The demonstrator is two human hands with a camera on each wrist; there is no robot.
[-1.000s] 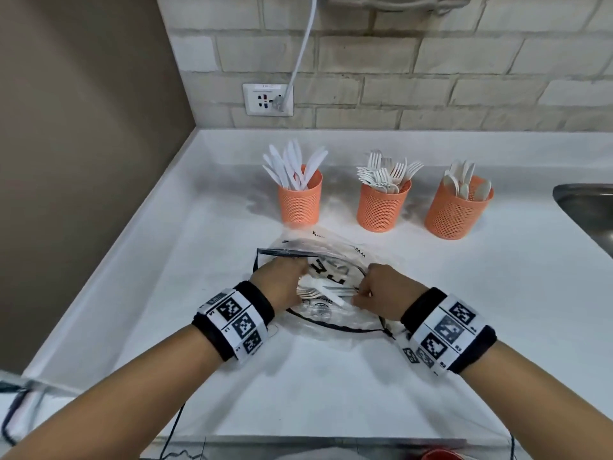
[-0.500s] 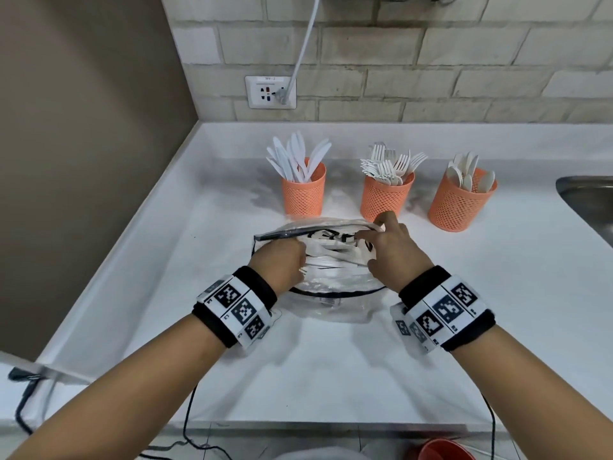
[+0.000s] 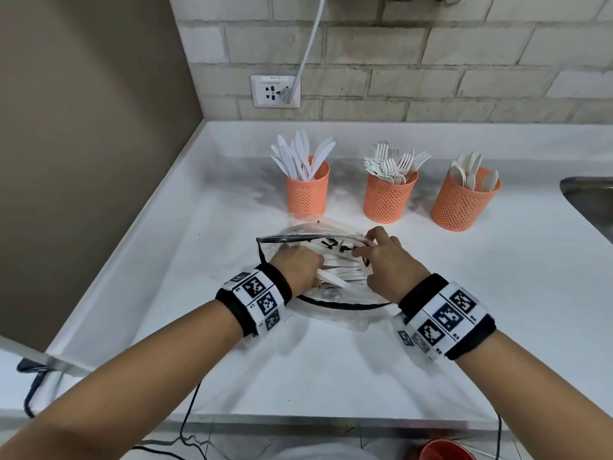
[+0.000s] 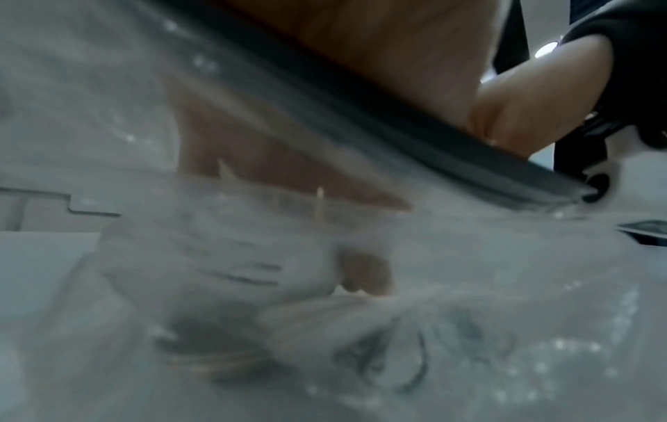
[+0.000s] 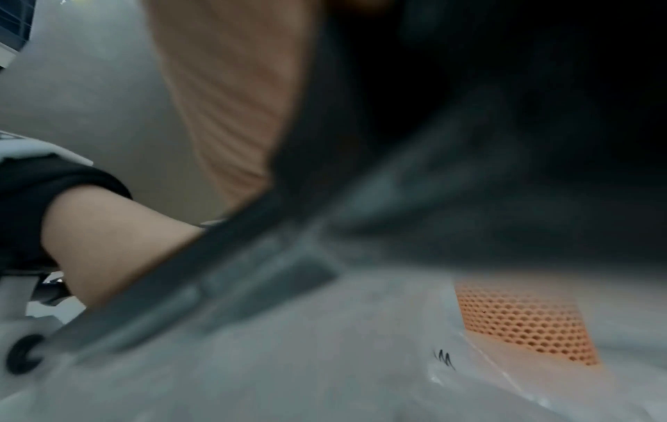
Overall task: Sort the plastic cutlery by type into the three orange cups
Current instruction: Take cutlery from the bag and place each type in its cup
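White counter [image 3: 431,293]. Left hand [image 3: 295,265] inside clear bag [image 3: 331,300], fingers curled round white cutlery bundle [image 3: 341,272]. Right hand [image 3: 389,260] pinches the bag's mouth just beside. Three orange cups [image 3: 388,199] stand beyond both hands.

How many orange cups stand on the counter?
3, in a row behind the bag: left cup with knives, middle cup with forks, right cup with spoons. None seems hidden.

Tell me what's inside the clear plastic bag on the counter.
Inside the clear bag lies a bundle of white plastic cutlery, with the left hand reaching in among it. The hands and the bag's printing cover the ends, so the types cannot be told.
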